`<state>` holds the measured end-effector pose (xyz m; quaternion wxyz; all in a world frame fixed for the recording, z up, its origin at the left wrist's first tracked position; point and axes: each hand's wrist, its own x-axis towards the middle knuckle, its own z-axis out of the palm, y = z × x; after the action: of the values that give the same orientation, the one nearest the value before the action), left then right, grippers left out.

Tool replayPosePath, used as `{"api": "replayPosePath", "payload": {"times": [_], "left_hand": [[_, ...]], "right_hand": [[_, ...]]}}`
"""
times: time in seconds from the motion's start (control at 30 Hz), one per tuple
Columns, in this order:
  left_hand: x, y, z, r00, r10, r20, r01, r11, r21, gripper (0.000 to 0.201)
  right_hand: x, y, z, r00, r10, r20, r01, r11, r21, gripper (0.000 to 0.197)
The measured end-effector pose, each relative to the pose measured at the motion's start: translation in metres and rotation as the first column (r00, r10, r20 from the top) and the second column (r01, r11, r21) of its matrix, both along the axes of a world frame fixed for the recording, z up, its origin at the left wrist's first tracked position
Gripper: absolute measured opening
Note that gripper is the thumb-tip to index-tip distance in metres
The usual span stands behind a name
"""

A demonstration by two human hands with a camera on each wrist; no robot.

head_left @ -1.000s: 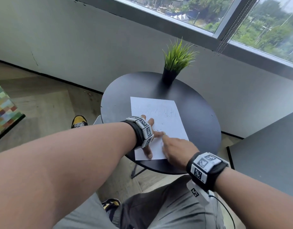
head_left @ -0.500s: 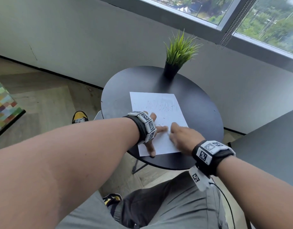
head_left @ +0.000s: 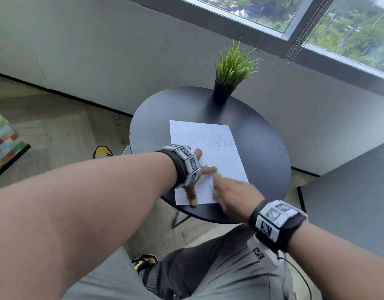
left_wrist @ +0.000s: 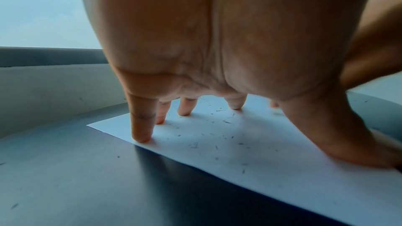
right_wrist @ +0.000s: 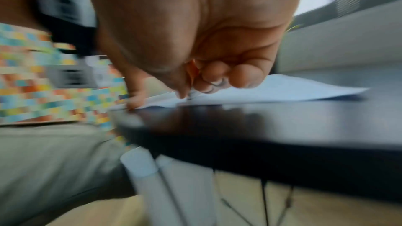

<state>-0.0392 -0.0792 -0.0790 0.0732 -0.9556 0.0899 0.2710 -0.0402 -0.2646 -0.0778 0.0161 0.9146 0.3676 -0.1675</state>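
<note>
Two bare hands, yours, are at work on one white rectangular sheet of paper (head_left: 221,156). It lies flat on a round black table (head_left: 264,152), with its near edge close to the table rim nearest you. Short dark marks (head_left: 210,141) are scattered across the sheet.

Your left hand (head_left: 196,171) is spread wide with straight fingers. The left wrist view shows its fingertips (left_wrist: 141,137) and thumb pressed down on the sheet. The little finger sits right at the paper's left edge and the thumb near the edge closest to you.

Your right hand (head_left: 234,194) sits close beside the left, over the near right part of the sheet. Its knuckles are raised and its fingers are curled under. In the right wrist view the thumb and curled fingers pinch a small grey object (right_wrist: 191,94), whose tip meets the paper. That view is streaked with motion blur, so you cannot tell what the object is.

At the far side of the table, well apart from the sheet, a green grass-like plant (head_left: 234,66) stands upright in a black pot (head_left: 222,94), below a window (head_left: 349,29). Your grey trousers (head_left: 219,269) fill the bottom of the head view, and both wrists wear black bands with white marker tiles (head_left: 190,161)
</note>
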Motion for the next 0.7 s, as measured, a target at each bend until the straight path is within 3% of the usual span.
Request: {"api": "replayPosePath", "payload": {"times": [0.07,0.1,0.2,0.27,0.37,0.43,0.57,0.63,0.7], "left_hand": [[0.001,0.000,0.001,1.000,-0.007,-0.009,0.007,1.000,0.006,0.127],[0.000,0.000,0.002,1.000,-0.010,-0.014,0.010,1.000,0.011,0.127],[0.000,-0.001,0.002,1.000,-0.008,-0.014,0.008,1.000,0.014,0.129],[-0.001,-0.002,0.002,1.000,-0.003,-0.011,0.003,1.000,0.018,0.129],[0.001,-0.001,0.001,1.000,-0.004,-0.007,0.004,1.000,0.009,0.129],[0.001,0.000,0.001,1.000,-0.012,-0.007,0.012,1.000,0.009,0.129],[-0.001,-0.001,0.002,1.000,-0.007,-0.015,0.008,1.000,0.018,0.130],[0.000,-0.002,0.002,1.000,-0.006,-0.016,0.006,1.000,0.023,0.131],[0.001,-0.002,0.002,1.000,-0.004,-0.023,0.004,1.000,0.027,0.133]], "right_hand": [[-0.026,0.004,-0.001,0.986,0.144,-0.086,-0.143,0.990,0.018,0.015],[-0.024,0.003,0.000,0.987,0.135,-0.085,-0.135,0.991,0.005,0.017],[0.014,-0.006,-0.001,0.992,-0.121,0.027,0.122,0.991,-0.053,0.020],[0.020,-0.007,-0.001,0.984,-0.162,0.074,0.164,0.986,-0.027,0.018],[-0.020,0.008,-0.002,0.993,0.107,-0.052,-0.107,0.994,0.001,0.010],[-0.029,0.009,-0.002,0.980,0.165,-0.110,-0.165,0.986,0.006,0.013],[0.018,-0.009,0.001,0.992,-0.119,0.041,0.122,0.990,-0.064,0.019],[0.007,-0.008,0.000,0.998,-0.031,0.053,0.032,0.999,-0.032,0.018],[-0.018,-0.002,-0.004,0.989,0.143,-0.045,-0.143,0.990,0.003,0.015]]}}
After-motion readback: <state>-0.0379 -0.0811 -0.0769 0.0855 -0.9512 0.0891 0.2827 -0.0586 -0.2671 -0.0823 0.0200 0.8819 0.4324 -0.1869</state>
